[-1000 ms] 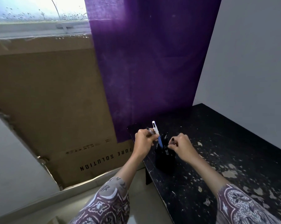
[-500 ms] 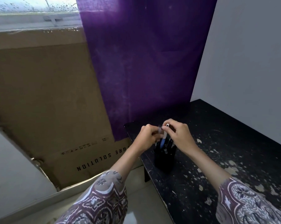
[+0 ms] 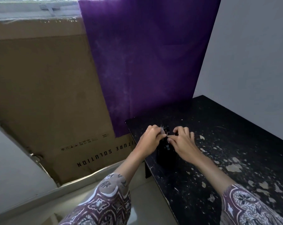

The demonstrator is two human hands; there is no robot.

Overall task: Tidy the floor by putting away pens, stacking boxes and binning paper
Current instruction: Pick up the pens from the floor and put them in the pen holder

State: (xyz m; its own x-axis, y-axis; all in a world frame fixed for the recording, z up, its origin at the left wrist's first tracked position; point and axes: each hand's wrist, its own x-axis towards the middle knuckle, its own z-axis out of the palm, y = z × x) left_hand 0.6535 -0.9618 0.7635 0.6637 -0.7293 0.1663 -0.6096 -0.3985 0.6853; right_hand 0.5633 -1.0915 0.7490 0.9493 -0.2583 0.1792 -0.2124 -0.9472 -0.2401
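Cardboard [image 3: 44,88]: large flattened sheet leaning against the wall at left, printed lettering upside down near its lower edge; not one of the boxes to stack, as far as can be judged.
Curtain [image 3: 147,62]: purple cloth hanging behind the table's far corner.
Table [image 3: 235,143]: black top, paint chipped in pale flecks; stands against the grey wall at right.
Pen holder [image 3: 166,157]: dark, upright, near the table's left edge, directly under both hands; its rim is mostly hidden by them.
Left hand [image 3: 151,138]: fingers curled round a dark pen [image 3: 162,129], whose upper end sticks up above the knuckles; the lower end is hidden.
Right hand [image 3: 181,142]: fingers bent over the holder's mouth, fingertips meeting the left hand's; whether they pinch anything cannot be told.
Change: a second ago a white-and-blue pen stood tall in the left hand above the holder; half a second ago the right hand had closed in on it. That pen is no longer visible, and both hands sit lower, tight over the holder.
Meaning (judgement): the white-and-blue pen has probably gone into the holder; the dark pen looks next. Pens step is near its end here; boxes and paper are out of view, so their state is unknown.
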